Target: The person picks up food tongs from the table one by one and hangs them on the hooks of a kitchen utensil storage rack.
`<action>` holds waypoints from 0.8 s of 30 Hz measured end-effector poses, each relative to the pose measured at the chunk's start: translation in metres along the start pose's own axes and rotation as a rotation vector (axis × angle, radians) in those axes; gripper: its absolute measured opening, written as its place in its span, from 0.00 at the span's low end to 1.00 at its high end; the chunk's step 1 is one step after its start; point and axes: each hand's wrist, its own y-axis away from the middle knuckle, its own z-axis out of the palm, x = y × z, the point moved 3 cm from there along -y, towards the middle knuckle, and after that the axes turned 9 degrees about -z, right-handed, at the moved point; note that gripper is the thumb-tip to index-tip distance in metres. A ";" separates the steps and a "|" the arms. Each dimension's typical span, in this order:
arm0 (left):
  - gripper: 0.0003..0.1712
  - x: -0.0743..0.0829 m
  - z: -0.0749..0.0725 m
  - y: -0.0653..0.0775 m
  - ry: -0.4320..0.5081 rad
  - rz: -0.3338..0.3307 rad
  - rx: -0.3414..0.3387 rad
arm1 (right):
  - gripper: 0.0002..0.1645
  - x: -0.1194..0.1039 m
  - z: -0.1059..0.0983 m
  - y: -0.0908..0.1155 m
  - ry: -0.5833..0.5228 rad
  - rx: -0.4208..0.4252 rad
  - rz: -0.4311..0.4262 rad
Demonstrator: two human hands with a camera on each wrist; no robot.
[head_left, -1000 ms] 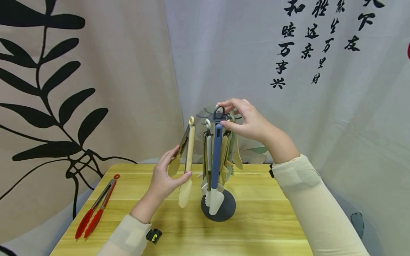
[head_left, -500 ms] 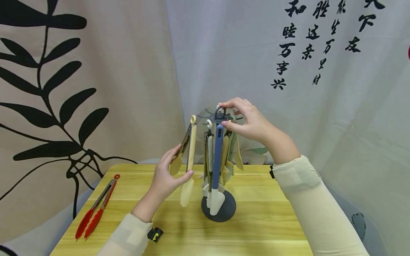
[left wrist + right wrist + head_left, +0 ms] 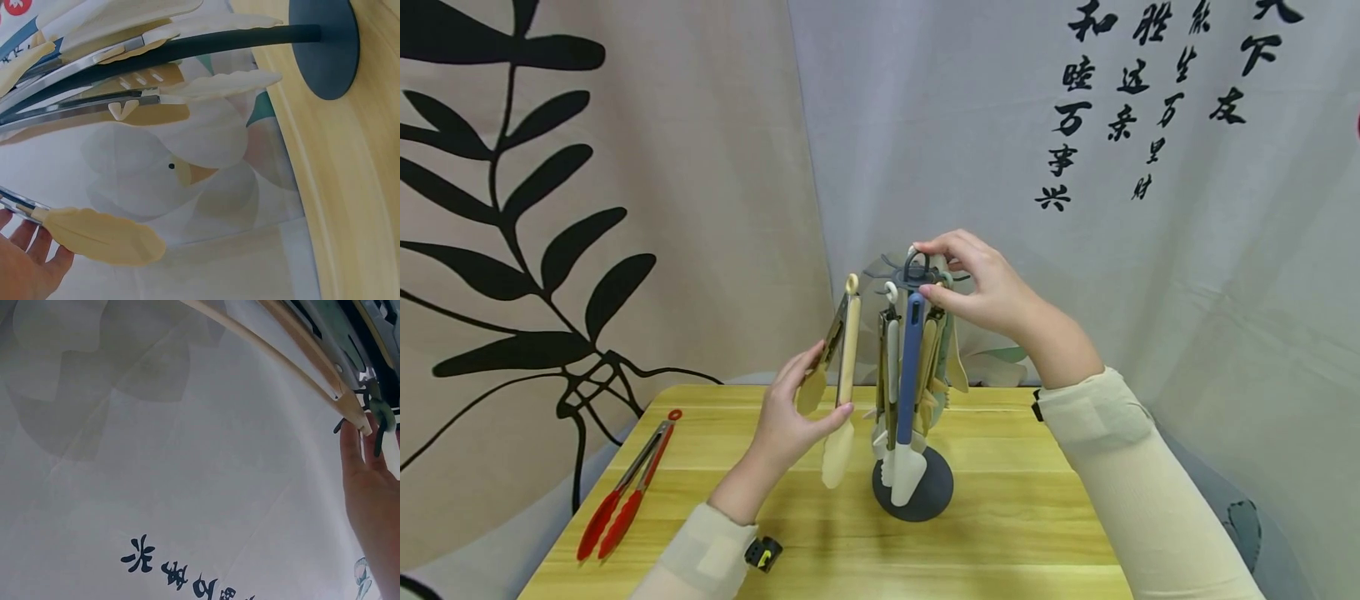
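My left hand holds a pair of pale yellow tongs between thumb and fingers, arms spread, ring end up, left of a dark utensil stand. In the left wrist view one leaf-shaped yellow tong tip points away from the fingers. At the top of the stand my right hand grips beside its loop, thumb in front. A blue-handled spatula with a white blade hangs at the front. Behind it hang several tongs and other utensils, partly overlapping. The right wrist view shows my fingertips at the hooks.
Red-tipped tongs lie on the wooden table at the left. The stand's round base rests near the table's middle. Behind the table hangs a cloth printed with dark leaves and characters.
Almost nothing differs. The left hand and yellow tongs have shifted very slightly to the right with the view; the right hand keeps its hold on the stand's top.
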 end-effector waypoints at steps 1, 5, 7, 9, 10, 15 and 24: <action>0.48 0.000 0.000 0.000 0.000 0.000 0.000 | 0.28 0.000 0.000 0.000 -0.002 0.001 0.003; 0.48 0.001 0.001 0.000 0.000 -0.001 -0.001 | 0.28 0.001 0.001 0.000 -0.010 0.006 0.009; 0.48 0.003 0.001 -0.001 -0.002 -0.003 -0.003 | 0.28 0.001 0.001 0.000 -0.014 0.010 0.007; 0.48 0.003 0.002 -0.002 -0.008 -0.006 -0.007 | 0.28 0.001 0.001 0.000 -0.016 0.013 0.005; 0.48 0.003 0.002 -0.002 -0.009 -0.005 -0.008 | 0.28 0.001 0.001 0.000 -0.017 0.014 0.003; 0.51 -0.016 0.009 -0.009 -0.016 -0.007 -0.010 | 0.28 0.000 0.001 0.001 -0.014 0.018 0.002; 0.50 -0.031 0.015 -0.017 -0.002 -0.016 -0.021 | 0.28 0.001 0.001 0.001 -0.003 0.018 0.009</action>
